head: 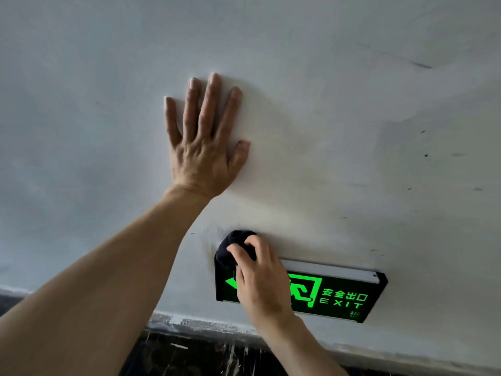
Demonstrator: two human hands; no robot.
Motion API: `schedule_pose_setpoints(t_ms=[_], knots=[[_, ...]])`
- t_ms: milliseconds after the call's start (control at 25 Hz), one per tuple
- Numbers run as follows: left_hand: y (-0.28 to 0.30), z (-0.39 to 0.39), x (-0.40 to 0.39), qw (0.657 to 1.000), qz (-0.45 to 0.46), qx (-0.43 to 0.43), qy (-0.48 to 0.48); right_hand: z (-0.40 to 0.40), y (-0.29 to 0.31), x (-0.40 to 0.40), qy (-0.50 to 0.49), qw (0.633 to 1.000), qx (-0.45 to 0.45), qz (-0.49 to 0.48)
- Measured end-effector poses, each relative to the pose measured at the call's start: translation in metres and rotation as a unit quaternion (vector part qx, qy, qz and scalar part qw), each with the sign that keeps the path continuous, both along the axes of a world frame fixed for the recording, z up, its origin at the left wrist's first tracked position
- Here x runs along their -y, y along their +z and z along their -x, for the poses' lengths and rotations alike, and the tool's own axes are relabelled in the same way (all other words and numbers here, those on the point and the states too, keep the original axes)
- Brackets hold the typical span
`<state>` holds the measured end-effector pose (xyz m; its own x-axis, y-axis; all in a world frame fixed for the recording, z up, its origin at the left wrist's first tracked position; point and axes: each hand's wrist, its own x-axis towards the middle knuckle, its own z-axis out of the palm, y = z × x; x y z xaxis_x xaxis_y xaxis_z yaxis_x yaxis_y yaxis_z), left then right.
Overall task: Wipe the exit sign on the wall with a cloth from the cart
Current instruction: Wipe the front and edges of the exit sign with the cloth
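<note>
A black exit sign (341, 297) with glowing green letters and an arrow is mounted low on the white wall. My right hand (260, 278) grips a bunched dark cloth (233, 248) and presses it against the sign's upper left corner, covering part of the green arrow. My left hand (203, 142) lies flat on the wall above and left of the sign, fingers spread, holding nothing. The cart is out of view.
The white wall (352, 118) shows scuffs and small dark marks on the right. A dark, paint-splattered skirting strip (195, 346) runs along the wall's base below the sign.
</note>
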<state>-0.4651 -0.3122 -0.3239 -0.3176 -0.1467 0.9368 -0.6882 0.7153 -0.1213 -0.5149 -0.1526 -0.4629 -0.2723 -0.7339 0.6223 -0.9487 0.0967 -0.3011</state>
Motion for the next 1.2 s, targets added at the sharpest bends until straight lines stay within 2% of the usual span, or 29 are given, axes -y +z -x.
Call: schedule_pose_setpoints(t_ms=[120, 240, 320, 760, 1200], knots=[[-0.001, 0.002, 0.000, 1.000, 0.005, -0.004, 0.000, -0.004, -0.011, 0.004, -0.006, 0.996, -0.066, -0.063], [-0.001, 0.002, 0.002, 1.000, 0.005, -0.004, -0.001, -0.010, -0.018, 0.002, -0.023, 0.987, -0.069, -0.141], [-0.001, 0.002, 0.001, 1.000, 0.008, -0.007, 0.000, -0.008, -0.020, 0.000, -0.025, 0.985, -0.074, -0.154], [0.000, 0.003, 0.002, 1.000, 0.010, -0.003, 0.008, 0.032, -0.025, -0.029, -0.071, 0.987, -0.105, -0.099], [-0.001, 0.002, -0.001, 1.000, -0.003, -0.002, 0.005, 0.104, -0.032, -0.089, -0.156, 0.973, -0.151, -0.080]])
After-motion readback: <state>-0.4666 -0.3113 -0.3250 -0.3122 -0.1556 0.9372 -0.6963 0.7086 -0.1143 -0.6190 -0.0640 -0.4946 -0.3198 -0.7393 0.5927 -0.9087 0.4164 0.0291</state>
